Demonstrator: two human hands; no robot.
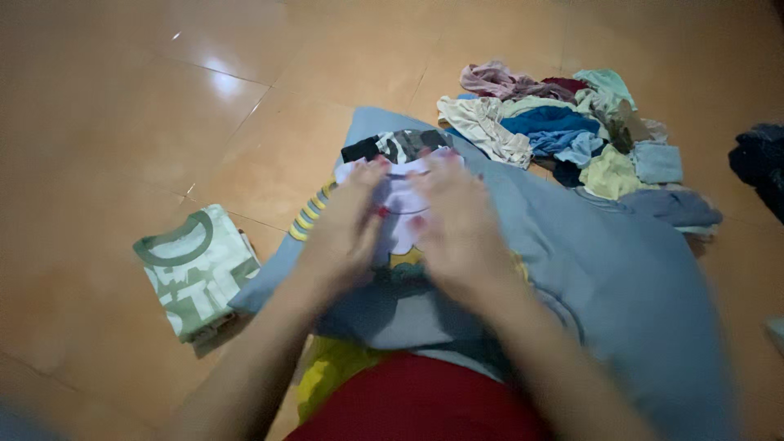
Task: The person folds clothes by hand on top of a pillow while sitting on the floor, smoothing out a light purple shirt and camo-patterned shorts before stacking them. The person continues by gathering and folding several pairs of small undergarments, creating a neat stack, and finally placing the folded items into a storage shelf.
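1. Head view, looking down at orange-brown tiled floor (122, 98); motion blur on both hands.
2. Left hand (347, 233) laid palm down on small pale lilac printed garment (398, 208), fingers stretched out flat, fingertips near garment's top left edge. Not clamped on anything visible, just pressing.
3. Right hand (457, 229) beside it, also flat, fingers spread loosely over same lilac garment, fingertips at top right edge. No pinch visible.
4. Hands close together, nearly touching, only a narrow strip of lilac garment between them.
5. Lilac garment lying centred on large grey-blue cloth (621, 278) spread over lap and floor; red mark and yellow print partly visible between hands.
6. Dark camouflage-patterned fabric piece (400, 145) just beyond lilac garment, at top of grey-blue cloth.
7. Yellow-and-blue striped fabric edge (310, 214) poking out left of left hand.
8. Folded green-and-white printed garment (196, 269) on floor to the left, just beside grey-blue cloth edge.
9. Loose pile of mixed coloured clothes (563, 131) on floor at upper right, cream, blue, pink, teal, pale yellow pieces; touching far edge of grey-blue cloth.
10. Red fabric (425, 404) at bottom centre, under forearms; yellow-green fabric (327, 371) just left of it.
11. Dark blue cloth bundle (759, 159) at right frame edge, apart from pile.
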